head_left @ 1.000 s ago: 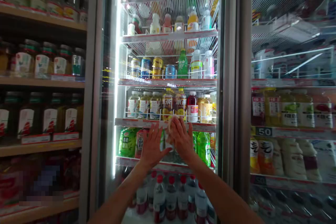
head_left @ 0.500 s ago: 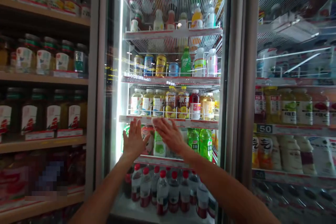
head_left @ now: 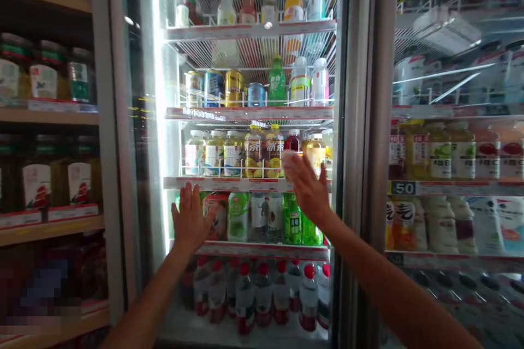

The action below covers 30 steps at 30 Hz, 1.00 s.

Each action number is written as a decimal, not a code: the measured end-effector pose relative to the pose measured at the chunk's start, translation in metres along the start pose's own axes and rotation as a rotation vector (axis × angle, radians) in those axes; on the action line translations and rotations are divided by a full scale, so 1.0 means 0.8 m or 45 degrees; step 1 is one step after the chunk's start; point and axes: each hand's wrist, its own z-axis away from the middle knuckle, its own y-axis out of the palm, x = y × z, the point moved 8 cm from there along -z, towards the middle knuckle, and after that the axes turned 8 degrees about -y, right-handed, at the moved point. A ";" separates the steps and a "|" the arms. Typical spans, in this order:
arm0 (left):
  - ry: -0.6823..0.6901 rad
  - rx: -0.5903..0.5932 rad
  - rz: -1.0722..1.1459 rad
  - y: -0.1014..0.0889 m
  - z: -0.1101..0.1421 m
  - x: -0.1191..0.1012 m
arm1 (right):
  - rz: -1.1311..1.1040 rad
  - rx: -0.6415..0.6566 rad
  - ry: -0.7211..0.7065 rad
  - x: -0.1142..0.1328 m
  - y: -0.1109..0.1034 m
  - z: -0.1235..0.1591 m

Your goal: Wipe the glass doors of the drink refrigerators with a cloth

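A lit drinks fridge stands in front of me behind a glass door (head_left: pixel 141 174). My left hand (head_left: pixel 190 221) is raised with its fingers spread, its palm flat towards the glass at the level of the green-drink shelf. Higher and to the right, my right hand (head_left: pixel 307 185) presses a white cloth (head_left: pixel 290 159) to the glass under its fingers. Much of the cloth is covered by that hand. Behind the right hand are a dark red bottle (head_left: pixel 293 142) and a yellow bottle (head_left: pixel 316 152), both partly hidden.
Wooden shelves (head_left: pixel 53 223) with jars line the left side. A metal door frame (head_left: pixel 370 120) divides this door from another fridge section on the right, stocked with bottles. Red-capped bottles (head_left: pixel 244 300) stand at the bottom.
My right hand has moved right and up across the glass with the white cloth. The left hand stays raised at the glass. My view has shifted right and slightly down.
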 end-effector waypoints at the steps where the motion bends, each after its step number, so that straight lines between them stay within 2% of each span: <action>1: -0.002 -0.070 0.049 0.001 -0.001 0.001 | 0.050 -0.111 0.150 -0.026 -0.009 -0.008; 3: -0.006 -0.208 0.130 0.003 -0.007 0.003 | 0.067 -0.289 0.350 -0.060 -0.021 -0.024; 4: -0.002 -0.275 0.162 0.003 -0.012 0.004 | 0.061 -0.318 0.383 -0.061 -0.019 -0.031; 6: 0.028 -0.388 0.223 0.001 -0.026 0.003 | 0.042 -0.266 0.334 -0.032 -0.002 -0.039; 9: 0.115 -0.458 0.293 -0.007 -0.053 0.001 | -0.015 -0.085 -0.035 0.047 0.031 -0.039; 10: 0.143 -0.444 0.292 -0.009 -0.061 0.000 | -0.011 -0.056 -0.087 0.057 0.035 -0.036; 11: 0.166 -0.412 0.277 -0.011 -0.069 0.000 | 0.009 -0.059 -0.074 0.053 0.033 -0.035; 12: 0.178 -0.364 0.251 -0.012 -0.075 0.002 | 0.041 -0.094 0.006 0.036 0.027 -0.033; 15: 0.147 -0.194 0.159 -0.009 -0.086 0.011 | 0.141 -0.282 0.375 -0.033 -0.002 -0.024; 17: 0.131 -0.137 0.098 -0.004 -0.086 0.015 | 0.163 -0.342 0.460 -0.036 -0.006 -0.017; 19: 0.140 -0.156 0.036 -0.002 -0.084 0.013 | 0.153 -0.278 0.348 0.003 0.010 -0.018; 21: 0.150 -0.208 0.000 -0.002 -0.083 0.010 | 0.134 -0.131 0.102 0.058 0.035 -0.022; 22: 0.164 -0.235 -0.001 -0.004 -0.083 0.008 | 0.135 -0.069 -0.019 0.078 0.044 -0.024; 23: 0.183 -0.259 0.004 -0.007 -0.084 0.007 | 0.147 -0.033 -0.083 0.085 0.047 -0.027; 25: 0.207 -0.304 0.029 -0.019 -0.089 0.008 | 0.197 -0.063 0.005 0.062 0.035 -0.035; 27: 0.127 -0.323 0.054 -0.033 -0.100 0.022 | 0.259 -0.198 0.402 0.010 0.010 -0.037; 28: 0.056 -0.319 0.061 -0.039 -0.106 0.032 | 0.258 -0.233 0.505 -0.002 0.004 -0.038; 29: -0.005 -0.309 0.064 -0.044 -0.111 0.041 | 0.244 -0.236 0.551 -0.003 0.004 -0.040; 30: -0.042 -0.293 0.062 -0.048 -0.115 0.049 | 0.214 -0.204 0.498 0.010 0.011 -0.044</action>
